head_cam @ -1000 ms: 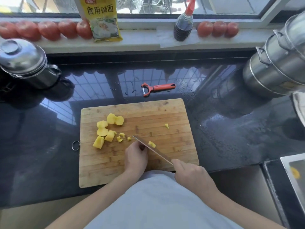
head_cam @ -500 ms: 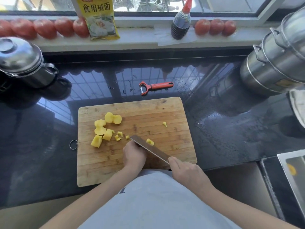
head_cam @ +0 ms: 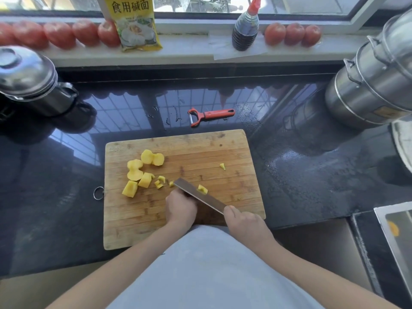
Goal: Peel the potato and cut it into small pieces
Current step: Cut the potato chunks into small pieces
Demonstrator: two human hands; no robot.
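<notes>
Several peeled yellow potato chunks (head_cam: 142, 172) lie on the left half of the wooden cutting board (head_cam: 234, 152). One small bit (head_cam: 222, 166) sits alone to the right. My right hand (head_cam: 244, 224) grips the handle of a cleaver (head_cam: 196, 192), whose blade angles up-left with a potato bit (head_cam: 202, 189) stuck to it. My left hand (head_cam: 180, 208) is curled on the board against the blade's left side; whatever lies under its fingers is hidden.
A red peeler (head_cam: 209, 115) lies on the wet black counter (head_cam: 312, 175) behind the board. A steel pot (head_cam: 31, 81) stands far left, a stacked steamer (head_cam: 374, 85) far right. Tomatoes (head_cam: 60, 34), a yellow packet (head_cam: 133, 23) and a sauce bottle (head_cam: 245, 30) line the sill.
The cleaver and both hands have barely shifted on the board; the blade stays beside my left hand. The potato pieces lie where they were.
</notes>
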